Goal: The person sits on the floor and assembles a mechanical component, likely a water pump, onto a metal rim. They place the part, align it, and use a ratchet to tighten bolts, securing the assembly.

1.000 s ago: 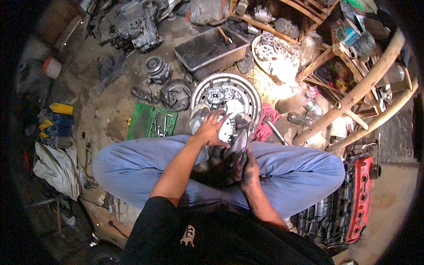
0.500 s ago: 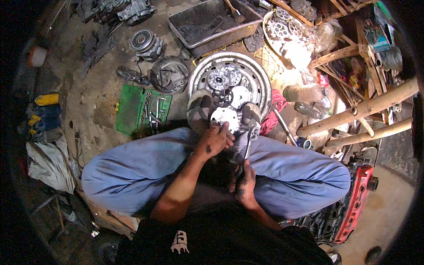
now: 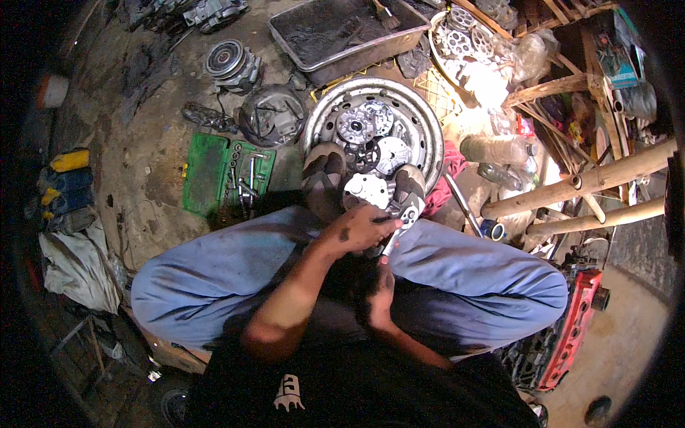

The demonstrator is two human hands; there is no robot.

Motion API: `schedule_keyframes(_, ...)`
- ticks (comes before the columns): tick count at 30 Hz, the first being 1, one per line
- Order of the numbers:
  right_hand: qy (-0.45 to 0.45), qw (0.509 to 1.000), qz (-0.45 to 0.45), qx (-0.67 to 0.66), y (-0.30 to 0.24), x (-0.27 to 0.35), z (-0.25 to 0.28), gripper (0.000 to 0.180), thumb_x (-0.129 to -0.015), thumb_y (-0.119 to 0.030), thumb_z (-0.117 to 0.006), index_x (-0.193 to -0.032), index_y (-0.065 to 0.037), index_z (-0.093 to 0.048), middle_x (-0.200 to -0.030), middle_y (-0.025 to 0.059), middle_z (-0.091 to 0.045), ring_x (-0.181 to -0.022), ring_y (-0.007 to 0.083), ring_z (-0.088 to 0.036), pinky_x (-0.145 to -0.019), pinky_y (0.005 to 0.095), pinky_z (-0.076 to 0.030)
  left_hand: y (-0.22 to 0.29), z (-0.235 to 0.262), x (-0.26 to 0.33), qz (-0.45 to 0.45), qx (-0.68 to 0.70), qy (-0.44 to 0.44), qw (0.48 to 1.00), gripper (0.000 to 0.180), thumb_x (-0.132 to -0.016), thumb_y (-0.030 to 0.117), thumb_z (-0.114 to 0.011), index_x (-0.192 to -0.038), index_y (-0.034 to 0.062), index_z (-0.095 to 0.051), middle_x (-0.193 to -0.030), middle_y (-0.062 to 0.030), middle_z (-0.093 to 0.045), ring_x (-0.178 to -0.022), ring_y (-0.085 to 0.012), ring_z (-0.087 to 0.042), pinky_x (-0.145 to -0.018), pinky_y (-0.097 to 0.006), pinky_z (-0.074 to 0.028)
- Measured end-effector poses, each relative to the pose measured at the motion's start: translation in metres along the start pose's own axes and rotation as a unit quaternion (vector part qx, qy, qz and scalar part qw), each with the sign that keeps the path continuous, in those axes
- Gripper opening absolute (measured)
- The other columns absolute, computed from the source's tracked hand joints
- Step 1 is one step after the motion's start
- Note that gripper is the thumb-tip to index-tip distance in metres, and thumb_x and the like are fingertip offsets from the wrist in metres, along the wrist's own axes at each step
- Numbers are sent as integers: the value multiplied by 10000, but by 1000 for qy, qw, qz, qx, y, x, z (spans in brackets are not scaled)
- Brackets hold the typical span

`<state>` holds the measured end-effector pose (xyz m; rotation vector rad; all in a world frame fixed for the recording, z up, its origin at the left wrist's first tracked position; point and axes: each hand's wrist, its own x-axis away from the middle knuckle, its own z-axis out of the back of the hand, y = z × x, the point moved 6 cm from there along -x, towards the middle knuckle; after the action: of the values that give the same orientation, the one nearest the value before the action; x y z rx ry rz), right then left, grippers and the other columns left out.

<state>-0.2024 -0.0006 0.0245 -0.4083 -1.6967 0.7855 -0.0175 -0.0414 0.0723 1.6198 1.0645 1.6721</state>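
A ratchet wrench slants up between my knees, its round head toward my right foot. My right hand is closed around the lower part of its handle. My left hand reaches across from the left, its fingertips closed against the wrench just below the head; some of its fingers are hidden. Just beyond my left hand, a round silver metal part sits between my shoes. Behind it, a wheel rim lies flat and holds several round metal parts, including a pale disc.
An open green socket case lies at the left. Farther back are a pulley unit, a round dark housing and a black tray. Plastic bottles and wooden poles crowd the right; a red-topped engine part is beside my right knee.
My left hand has moved right, from over the silver part to the wrench head. My right hand has shifted slightly left and nearer me, and the wrench is more slanted.
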Motion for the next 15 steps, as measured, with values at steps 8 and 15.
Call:
schedule_keyframes(8, -53, 997, -36, -50, -9, 10, -60, 492, -1016, -586, -398, -979, -105, -492, -777, 38, -518, -606, 174, -525, -531, 336, -446, 25, 2, -11, 98, 61, -93, 989, 345, -958, 248, -651, -920, -91, -702, -689, -90, -643, -579, -182, -639, -504, -312, -504)
schedule_keyframes(15, -48, 989, -73, -115, -7, 7, -94, 493, -1004, -605, -406, -964, -118, -465, -771, 45, -496, -631, 196, -502, -552, 354, -431, 17, 21, -27, 90, -56, -177, 978, 397, -980, 329, -615, -967, -52, -724, -755, -123, -707, -633, -193, -676, -605, -345, -552)
